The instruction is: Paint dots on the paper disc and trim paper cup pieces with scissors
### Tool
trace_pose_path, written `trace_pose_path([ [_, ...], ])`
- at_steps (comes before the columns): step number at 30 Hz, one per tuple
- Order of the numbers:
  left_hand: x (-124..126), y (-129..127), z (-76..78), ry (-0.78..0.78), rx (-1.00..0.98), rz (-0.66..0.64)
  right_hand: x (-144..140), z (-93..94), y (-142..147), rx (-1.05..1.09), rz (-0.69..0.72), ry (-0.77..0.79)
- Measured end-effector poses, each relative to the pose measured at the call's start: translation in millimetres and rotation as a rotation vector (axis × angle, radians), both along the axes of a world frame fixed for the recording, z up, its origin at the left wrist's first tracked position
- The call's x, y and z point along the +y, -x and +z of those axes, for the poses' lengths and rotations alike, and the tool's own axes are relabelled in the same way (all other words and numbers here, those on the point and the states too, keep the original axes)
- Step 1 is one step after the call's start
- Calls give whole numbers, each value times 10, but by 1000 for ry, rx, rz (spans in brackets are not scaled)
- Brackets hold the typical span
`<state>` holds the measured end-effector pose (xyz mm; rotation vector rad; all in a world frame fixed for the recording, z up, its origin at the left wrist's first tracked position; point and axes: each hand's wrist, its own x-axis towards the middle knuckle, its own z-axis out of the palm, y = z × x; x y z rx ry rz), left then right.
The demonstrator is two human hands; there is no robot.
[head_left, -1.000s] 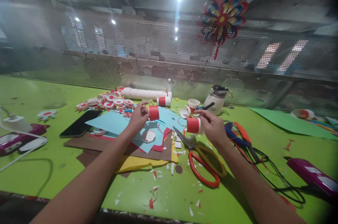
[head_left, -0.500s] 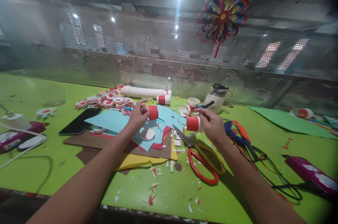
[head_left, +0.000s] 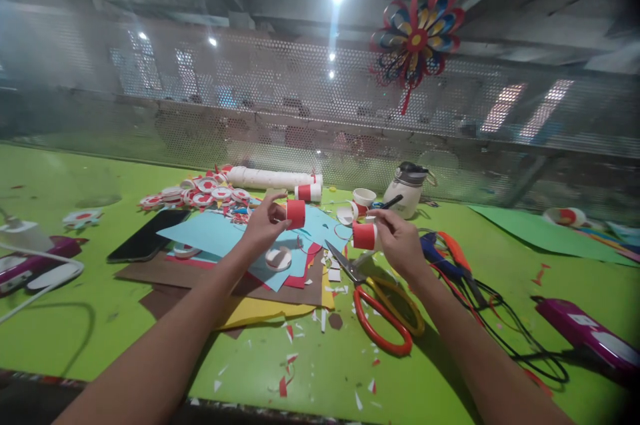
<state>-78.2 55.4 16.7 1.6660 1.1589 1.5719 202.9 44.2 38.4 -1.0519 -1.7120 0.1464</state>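
My left hand (head_left: 266, 218) is closed on a small red paper cup piece (head_left: 295, 214), held above the light blue paper (head_left: 210, 233). Across from it, my right hand (head_left: 397, 236) grips a red-and-white paper cup (head_left: 365, 236) by its right end. A gap separates the two pieces. Below the right hand lie scissors (head_left: 384, 318) with red and yellow handles, blades spread. A round white cup base (head_left: 278, 259) rests on the blue paper. Behind the hands are another red-and-white cup (head_left: 308, 193) on its side and an upright white cup (head_left: 364, 197).
At the left are a black phone (head_left: 149, 235), a heap of red-and-white paper discs (head_left: 203, 193) and a purple power strip (head_left: 40, 263). A bottle (head_left: 404, 193), a hot glue gun (head_left: 453, 261) with black cords, and green paper (head_left: 540, 231) are toward the right. Paper scraps litter the table.
My left hand has shifted its hold slightly, and its cup piece sits a little further right and higher. The right hand stays nearly in place. The whole view has moved slightly.
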Motion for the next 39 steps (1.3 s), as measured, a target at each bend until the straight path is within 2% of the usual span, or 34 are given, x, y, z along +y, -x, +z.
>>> trace_pose_path([
  [8, -22, -19, 5, 31, -47, -71, 122, -45, -83, -31, -27, 12],
  [14, -41, -46, 6, 64, -117, -130, 265, -101, -197, -83, -127, 55],
  [18, -49, -41, 21, 81, -197, -165, 86, 12, -101, -160, -115, 92],
  [23, -43, 11, 27, 102, -311, -186, -235, 193, 31, -454, 144, 290],
  [26, -58, 32, 43, 114, -371, -197, -314, 250, 57, -638, 241, 378],
  [33, -115, 7, 119, 129, -481, -224, -420, 320, -90, -908, 204, 508],
  [39, -154, -24, 168, 146, -515, -237, -800, 180, -320, -1042, 176, 637],
])
